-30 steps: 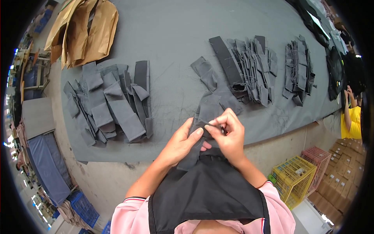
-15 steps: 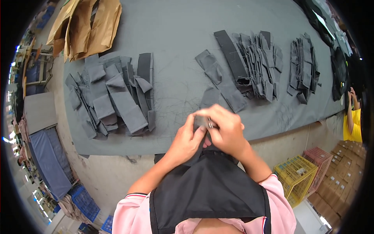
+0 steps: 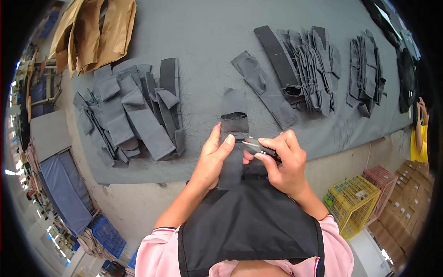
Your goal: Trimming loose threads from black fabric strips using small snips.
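Observation:
In front of my body, my left hand (image 3: 214,159) grips a dark grey fabric strip (image 3: 233,164) between thumb and fingers. The strip's far end lies toward the table, where a folded loop shows. My right hand (image 3: 287,161) is closed around small thread snips (image 3: 262,148) with black handles. Their pointed metal blades are at the strip's edge, close to my left thumb. Another grey strip (image 3: 265,90) lies slantwise on the table just beyond my hands. Loose threads hang about the strips.
The grey-covered table (image 3: 207,55) holds a left pile of strips (image 3: 138,115), a bundle (image 3: 309,74) and a smaller bundle (image 3: 364,69) at right. A brown paper bag (image 3: 99,37) stands far left. Yellow (image 3: 353,203) and red crates stand beside the table; a person in yellow (image 3: 420,138) is at far right.
My hands have come apart from close together. The snips now show clearly in my right hand, their blades against the strip. More of the held strip is visible, with its folded loop.

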`<state>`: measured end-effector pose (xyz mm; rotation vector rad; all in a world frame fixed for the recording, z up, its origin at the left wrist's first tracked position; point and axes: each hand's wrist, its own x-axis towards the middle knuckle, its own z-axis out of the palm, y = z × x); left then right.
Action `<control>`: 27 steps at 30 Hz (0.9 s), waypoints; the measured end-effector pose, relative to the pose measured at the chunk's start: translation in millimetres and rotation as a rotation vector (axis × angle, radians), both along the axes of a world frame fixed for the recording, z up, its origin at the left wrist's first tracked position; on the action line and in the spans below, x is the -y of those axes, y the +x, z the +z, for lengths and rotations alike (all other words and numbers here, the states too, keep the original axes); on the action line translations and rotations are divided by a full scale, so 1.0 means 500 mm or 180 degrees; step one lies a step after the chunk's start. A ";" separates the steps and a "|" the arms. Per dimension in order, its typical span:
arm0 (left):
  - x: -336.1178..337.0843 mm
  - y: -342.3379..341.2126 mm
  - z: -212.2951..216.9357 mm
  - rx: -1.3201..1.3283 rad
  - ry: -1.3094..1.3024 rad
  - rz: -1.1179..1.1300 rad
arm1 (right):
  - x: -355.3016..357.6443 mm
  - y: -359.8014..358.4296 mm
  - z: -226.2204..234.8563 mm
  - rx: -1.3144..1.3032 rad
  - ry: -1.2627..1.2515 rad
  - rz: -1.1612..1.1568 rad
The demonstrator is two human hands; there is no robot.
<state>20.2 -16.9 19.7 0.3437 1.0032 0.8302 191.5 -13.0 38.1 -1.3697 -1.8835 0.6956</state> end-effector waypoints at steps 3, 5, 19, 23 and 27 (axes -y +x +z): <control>-0.007 -0.001 0.006 0.0087 -0.0183 -0.0161 | -0.013 0.003 0.000 0.0267 0.0142 0.0111; -0.008 0.001 0.010 0.0036 -0.0165 -0.0119 | -0.018 -0.004 0.006 0.0302 0.0108 0.0107; -0.005 0.016 0.029 -0.0166 -0.0024 0.0150 | -0.011 -0.013 -0.006 0.0521 0.0183 0.0078; 0.001 0.009 0.016 -0.0081 -0.0065 -0.0011 | -0.010 -0.013 -0.011 0.0179 0.0032 0.0030; -0.007 0.009 0.019 -0.0026 0.0124 -0.0195 | -0.011 -0.001 -0.006 -0.0695 -0.0479 -0.0230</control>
